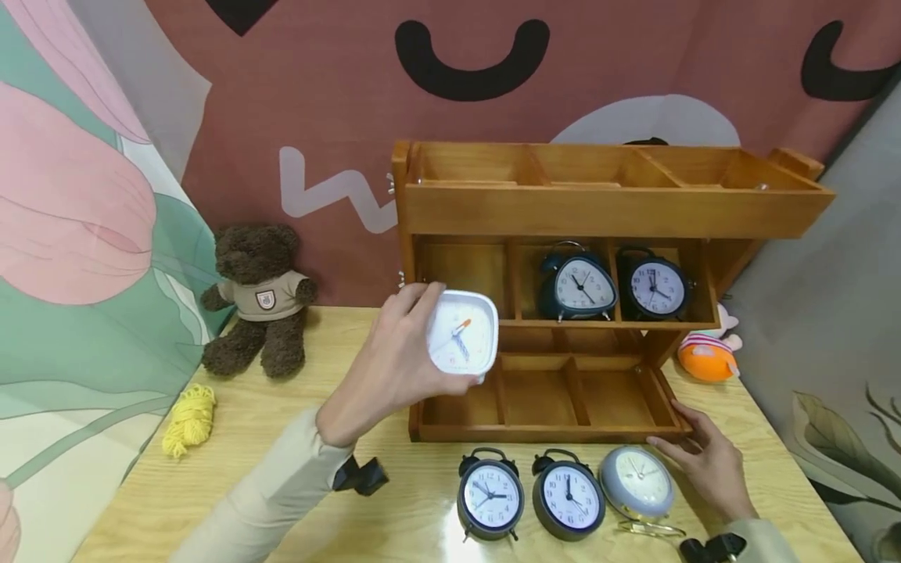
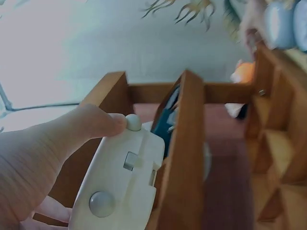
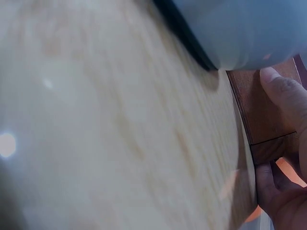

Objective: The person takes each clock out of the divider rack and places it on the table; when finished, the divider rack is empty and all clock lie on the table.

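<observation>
My left hand (image 1: 391,363) grips a white square alarm clock (image 1: 473,328), its face toward the head camera, in front of the wooden shelf's (image 1: 612,213) left side. In the left wrist view, the clock's back (image 2: 115,187) shows buttons, and the thumb lies by a round knob. Down at the right, my right hand (image 1: 714,465) holds the front corner of the shelf's bottom tray, thumb on the front and fingers round the side. The middle tier holds a dark teal alarm clock (image 1: 583,285) in its centre compartment and a black alarm clock (image 1: 656,288) in its right one.
Two black twin-bell clocks (image 1: 490,496) (image 1: 570,498) and a grey-blue round clock (image 1: 639,483) are lined up before the shelf. A brown teddy bear (image 1: 260,301) and yellow yarn (image 1: 190,421) are at the left. An orange plush toy (image 1: 707,360) sits right of the shelf.
</observation>
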{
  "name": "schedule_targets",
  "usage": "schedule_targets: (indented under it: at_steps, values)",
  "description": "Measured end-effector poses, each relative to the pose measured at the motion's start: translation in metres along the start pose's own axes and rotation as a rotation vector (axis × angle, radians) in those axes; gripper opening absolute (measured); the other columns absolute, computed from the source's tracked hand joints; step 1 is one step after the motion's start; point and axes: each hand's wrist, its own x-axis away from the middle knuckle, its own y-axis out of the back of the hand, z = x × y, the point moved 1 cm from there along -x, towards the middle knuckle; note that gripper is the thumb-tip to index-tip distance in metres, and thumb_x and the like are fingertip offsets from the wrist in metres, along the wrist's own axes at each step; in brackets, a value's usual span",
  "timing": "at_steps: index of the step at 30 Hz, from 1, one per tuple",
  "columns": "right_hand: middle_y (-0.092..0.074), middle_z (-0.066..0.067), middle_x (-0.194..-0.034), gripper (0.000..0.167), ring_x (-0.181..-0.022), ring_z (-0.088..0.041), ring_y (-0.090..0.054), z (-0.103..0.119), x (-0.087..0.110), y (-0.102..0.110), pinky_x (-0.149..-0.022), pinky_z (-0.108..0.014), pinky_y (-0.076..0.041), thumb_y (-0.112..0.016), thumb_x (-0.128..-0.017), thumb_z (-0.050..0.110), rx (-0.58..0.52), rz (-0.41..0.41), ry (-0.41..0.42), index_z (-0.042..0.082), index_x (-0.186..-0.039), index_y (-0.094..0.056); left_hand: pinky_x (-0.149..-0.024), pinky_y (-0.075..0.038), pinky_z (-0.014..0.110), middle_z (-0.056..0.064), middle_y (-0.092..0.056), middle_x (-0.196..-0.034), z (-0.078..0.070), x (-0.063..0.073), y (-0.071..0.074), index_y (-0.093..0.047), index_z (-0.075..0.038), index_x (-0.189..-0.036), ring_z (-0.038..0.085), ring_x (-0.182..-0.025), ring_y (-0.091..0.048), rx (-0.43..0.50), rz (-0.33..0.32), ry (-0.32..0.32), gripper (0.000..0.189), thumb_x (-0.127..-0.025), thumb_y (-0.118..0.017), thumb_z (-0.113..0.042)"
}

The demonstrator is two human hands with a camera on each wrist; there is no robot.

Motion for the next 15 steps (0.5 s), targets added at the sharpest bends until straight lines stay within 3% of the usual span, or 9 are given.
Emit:
schedule_targets:
  at_steps: [5,7,8,14,15]
  values:
    - [-0.048,-0.027,-0.141,0.079,-0.118,-0.028,-0.059,-0.002,0.001,-0.001,-0.075,0.000,-0.045,-0.081,-0.078,0.026,0.002,0.004,-0.013,0.007,-0.144,-0.042,-0.092,-0.053,0.043,0.018,-0.055,-0.127,0.007,0.044,-0.003,-0.047,0.002,-0.138,0.031,-0.110,-0.057,0.011,0.057,0.000,0.116,-0.044,-0.092,-0.049]
    - [-0.049,-0.027,-0.140,0.079,-0.118,-0.044,-0.055,-0.002,0.001,-0.003,-0.074,0.001,-0.044,-0.081,-0.077,0.025,0.013,0.002,-0.015,0.006,-0.144,-0.042,-0.092,-0.053,0.043,0.016,-0.057,-0.125,0.010,0.065,-0.006,-0.049,0.002,-0.136,0.029,-0.109,-0.058,0.004,0.060,0.003,0.116,-0.042,-0.092,-0.049]
    - [-0.049,-0.027,-0.140,0.079,-0.118,-0.045,-0.054,-0.002,0.001,-0.003,-0.074,0.000,-0.045,-0.081,-0.077,0.024,0.009,0.001,-0.012,0.006,-0.144,-0.042,-0.090,-0.054,0.042,0.015,-0.058,-0.123,0.012,0.075,-0.008,-0.050,0.002,-0.135,0.027,-0.107,-0.059,-0.003,0.057,0.006,0.115,-0.042,-0.093,-0.050]
    - [-0.049,-0.027,-0.140,0.079,-0.117,-0.041,-0.055,0.000,0.000,-0.001,-0.075,0.001,-0.044,-0.081,-0.077,0.023,0.014,-0.010,-0.006,0.005,-0.143,-0.042,-0.090,-0.054,0.042,0.011,-0.059,-0.124,0.013,0.121,-0.019,-0.052,0.000,-0.134,0.026,-0.108,-0.060,-0.004,0.111,0.143,0.114,-0.040,-0.093,-0.051]
    - [-0.050,-0.026,-0.139,0.079,-0.118,-0.031,-0.058,0.001,0.000,0.000,-0.075,0.002,-0.043,-0.082,-0.077,0.023,0.017,-0.015,-0.006,0.006,-0.143,-0.043,-0.090,-0.054,0.043,0.011,-0.058,-0.125,0.012,0.127,-0.021,-0.052,0.000,-0.134,0.026,-0.109,-0.060,-0.005,0.126,0.165,0.114,-0.040,-0.092,-0.052]
